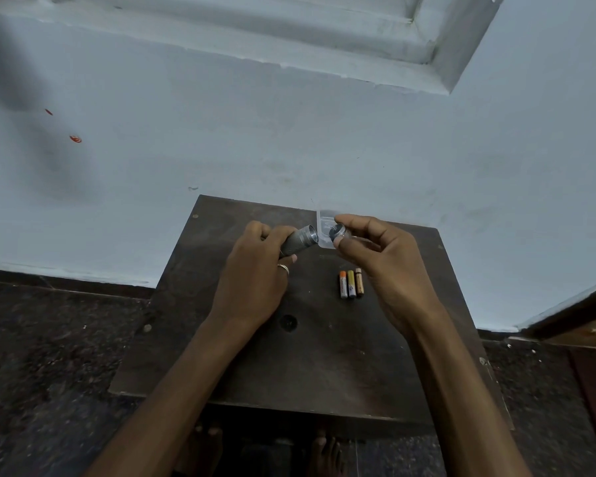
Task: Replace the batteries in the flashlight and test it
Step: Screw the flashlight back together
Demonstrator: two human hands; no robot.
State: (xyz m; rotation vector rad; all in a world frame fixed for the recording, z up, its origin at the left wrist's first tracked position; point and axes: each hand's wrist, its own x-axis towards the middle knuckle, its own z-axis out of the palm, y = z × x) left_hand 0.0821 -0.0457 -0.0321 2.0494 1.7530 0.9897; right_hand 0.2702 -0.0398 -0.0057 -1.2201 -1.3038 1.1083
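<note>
Toes show at the bottom edge, on the dark speckled floor, under the near edge of the bench. Bench is dark wood, scuffed, with a dark round spot between the two forearms.

Three batteries lie on the bench side by side, touching, long axes pointing away from the person. Left one has an orange top, the middle is yellowish, the right is brown. They sit just left of the right hand's palm, free of both hands.

Left hand: fingers curled round the flashlight body, held above the bench, ring on one finger. The body is a grey tube, tilted, with its open threaded end facing right. Can't tell if anything is inside the tube.

Right hand: thumb and fingertips pinch the end cap, other fingers loosely bent. The cap's open side faces the tube's threaded end. Cap and tube are apart, a small gap between them, roughly in line.

Behind the cap, a small clear plastic case sits at the far edge of the bench, partly hidden by the right hand; contents not readable.

Beyond that, a pale blue wall with two small red marks on the left, and a painted window frame at the top.
</note>
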